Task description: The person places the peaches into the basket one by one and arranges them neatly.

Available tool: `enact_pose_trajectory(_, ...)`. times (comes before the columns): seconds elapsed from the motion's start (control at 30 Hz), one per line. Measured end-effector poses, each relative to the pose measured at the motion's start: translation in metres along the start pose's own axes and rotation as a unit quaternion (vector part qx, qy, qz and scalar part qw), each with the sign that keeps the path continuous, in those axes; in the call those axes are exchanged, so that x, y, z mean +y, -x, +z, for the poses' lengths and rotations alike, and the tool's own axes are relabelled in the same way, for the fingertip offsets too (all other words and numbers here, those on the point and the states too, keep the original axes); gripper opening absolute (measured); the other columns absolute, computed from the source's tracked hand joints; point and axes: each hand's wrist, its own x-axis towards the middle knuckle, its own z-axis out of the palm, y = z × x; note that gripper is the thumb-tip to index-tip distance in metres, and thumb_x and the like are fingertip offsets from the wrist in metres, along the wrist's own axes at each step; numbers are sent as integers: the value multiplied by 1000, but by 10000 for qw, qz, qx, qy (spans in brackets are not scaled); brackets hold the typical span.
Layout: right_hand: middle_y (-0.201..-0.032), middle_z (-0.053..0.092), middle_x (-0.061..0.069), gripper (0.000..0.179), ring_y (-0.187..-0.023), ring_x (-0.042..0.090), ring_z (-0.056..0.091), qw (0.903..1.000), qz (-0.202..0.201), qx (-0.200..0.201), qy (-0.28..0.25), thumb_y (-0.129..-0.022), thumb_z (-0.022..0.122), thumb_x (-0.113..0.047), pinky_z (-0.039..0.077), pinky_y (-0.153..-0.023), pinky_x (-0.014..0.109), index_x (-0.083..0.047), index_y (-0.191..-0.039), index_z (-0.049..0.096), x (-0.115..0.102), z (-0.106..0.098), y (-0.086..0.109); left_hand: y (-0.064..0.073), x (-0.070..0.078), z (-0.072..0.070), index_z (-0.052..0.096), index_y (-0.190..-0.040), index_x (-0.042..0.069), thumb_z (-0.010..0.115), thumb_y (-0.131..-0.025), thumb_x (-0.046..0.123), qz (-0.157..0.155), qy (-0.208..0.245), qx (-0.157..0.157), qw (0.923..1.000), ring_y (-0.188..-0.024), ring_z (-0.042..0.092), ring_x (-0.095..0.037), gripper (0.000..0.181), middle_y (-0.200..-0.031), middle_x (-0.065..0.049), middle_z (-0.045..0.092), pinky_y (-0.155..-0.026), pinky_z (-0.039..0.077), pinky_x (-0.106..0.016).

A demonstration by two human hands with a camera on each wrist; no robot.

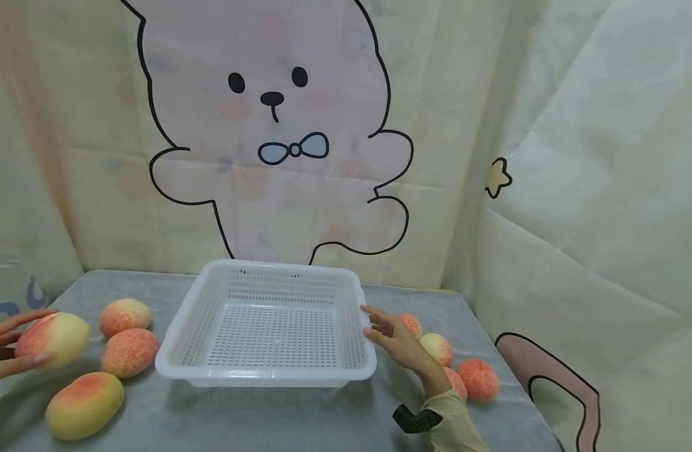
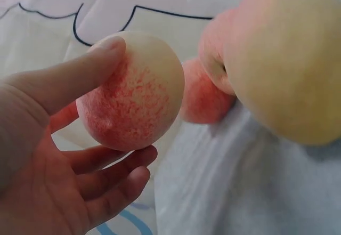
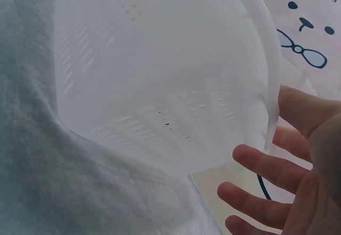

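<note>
On the left, my left hand (image 1: 9, 348) holds a pale yellow and red peach (image 1: 63, 339) between thumb and fingers, left of the other fruit. The left wrist view shows the thumb on this peach's upper side and fingers beneath and behind it. A white plastic basket (image 1: 272, 336) with slotted walls sits mid-table, and nothing lies inside it. My right hand (image 1: 399, 339) grips the basket's right rim with thumb and forefinger. In the right wrist view the other fingers spread beside the basket's wall (image 3: 160, 75).
Left of the basket lie two reddish peaches (image 1: 130, 353) and a longer yellow fruit (image 1: 85, 406) with a red blush. Several smaller peaches (image 1: 478, 380) lie right of it, partly behind the right forearm. A printed curtain (image 1: 436, 125) hangs behind the grey-covered table (image 1: 255, 424).
</note>
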Motion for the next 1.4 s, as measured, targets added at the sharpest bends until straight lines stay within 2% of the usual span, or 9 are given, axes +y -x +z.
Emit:
enact_pose_trajectory(0.2, -147, 52, 28, 58, -130, 46, 57, 10000, 26, 71, -2, -104, 58, -19, 55, -101, 50, -3, -155, 37, -1, 0, 1, -15, 16, 0, 40, -150, 40, 77, -88, 6, 164, -191, -98, 9996, -82, 53, 19, 80, -106, 48, 39, -58, 49, -14)
enact_pose_trajectory(0.57, -145, 53, 30, 57, -128, 47, 58, 10000, -65, 66, -23, -104, 58, -20, 55, -101, 50, -1, -154, 38, -3, 0, 1, -35, 74, 5, 28, -161, 21, 69, -97, 14, 350, -445, -861, 9947, -87, 55, 19, 76, -111, 50, 37, -64, 53, -17)
enact_pose_trajectory(0.7, -146, 53, 30, 58, -129, 47, 58, 10000, -5, 92, -14, -103, 59, -20, 54, -101, 53, -2, -154, 39, -4, 1, 1, -43, 87, 9, 30, -158, 17, 65, -99, 15, 415, -490, -1140, 9914, -87, 58, 15, 68, -109, 45, 43, -66, 52, -18)
enact_pose_trajectory(0.73, -146, 53, 30, 58, -129, 47, 58, 10000, -2, 98, -19, -103, 59, -21, 54, -101, 54, -2, -154, 39, -4, 1, 2, -45, 91, 9, 31, -156, 15, 64, -100, 16, 431, -503, -1201, 9906, -87, 59, 14, 66, -109, 42, 47, -66, 52, -18)
enact_pose_trajectory(0.83, -146, 53, 30, 58, -129, 47, 58, 9999, -29, 66, -73, -104, 59, -20, 54, -101, 53, -2, -154, 38, -4, 1, 2, -52, 105, 14, 30, -154, 10, 61, -102, 19, 417, -511, -1414, 9877, -89, 59, 12, 61, -124, 13, 63, -68, 51, -18)
enact_pose_trajectory(0.97, -146, 53, 30, 58, -129, 47, 58, 9999, -70, 59, -84, -104, 58, -20, 54, -101, 52, -2, -155, 38, -2, 1, 1, -64, 122, 21, 26, -153, 0, 59, -104, 23, 438, -493, -1561, 9855, -92, 56, 14, 63, -133, -27, 57, -69, 52, -20)
enact_pose_trajectory(1.1, -147, 52, 29, 57, -129, 46, 58, 9999, -9, 133, -48, -104, 58, -20, 54, -101, 52, -3, -155, 38, -2, 2, 1, -75, 134, 28, 29, -152, 3, 56, -104, 21, 702, -415, -1624, 9833, -97, 59, 10, 58, -131, -24, 59, -71, 54, -20)
enact_pose_trajectory(1.3, -148, 52, 28, 57, -130, 47, 57, 9999, 5, 121, -54, -104, 58, -20, 53, -102, 55, -4, -155, 38, -3, 3, 2, -86, 150, 41, 30, -153, 4, 54, -105, 26, 746, -389, -1804, 9800, -106, 67, -27, 58, -132, -25, 60, -74, 55, -26)
enact_pose_trajectory(1.4, -148, 52, 28, 57, -130, 47, 57, 9999, -28, 109, -50, -104, 57, -21, 53, -102, 56, -4, -155, 38, -4, 4, 2, -94, 157, 49, 29, -154, 3, 54, -105, 29, 710, -269, -1894, 9790, -110, 65, -33, 60, -133, -26, 59, -78, 54, -32)
